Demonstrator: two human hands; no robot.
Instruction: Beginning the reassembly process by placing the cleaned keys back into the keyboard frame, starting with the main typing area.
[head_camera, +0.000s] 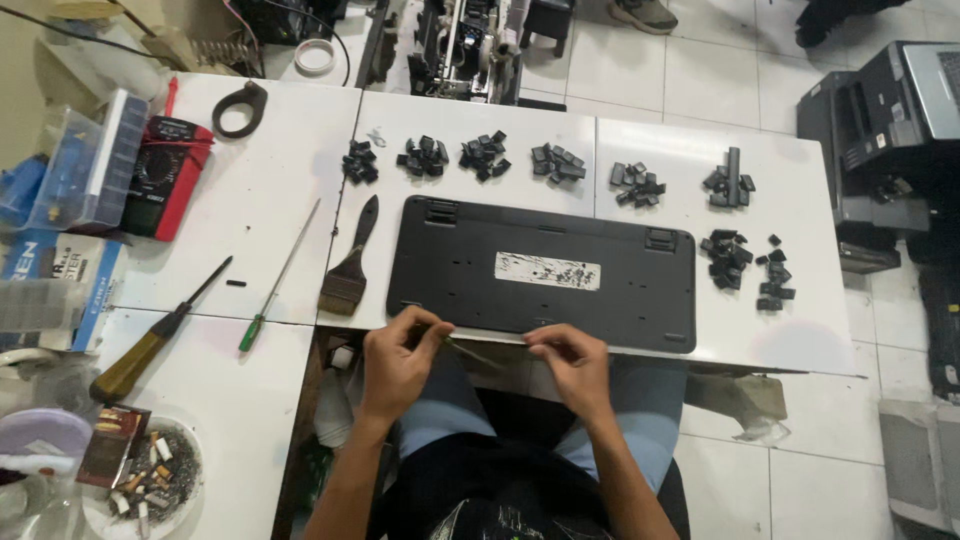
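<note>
What I pinch is too thin to identify, maybe a strip. My left hand (398, 360) and right hand (570, 362) each close fingertips on it, against the near edge of the keyboard (541, 272) just beyond them.

Bright even light; soft shadows; edge distortion
</note>
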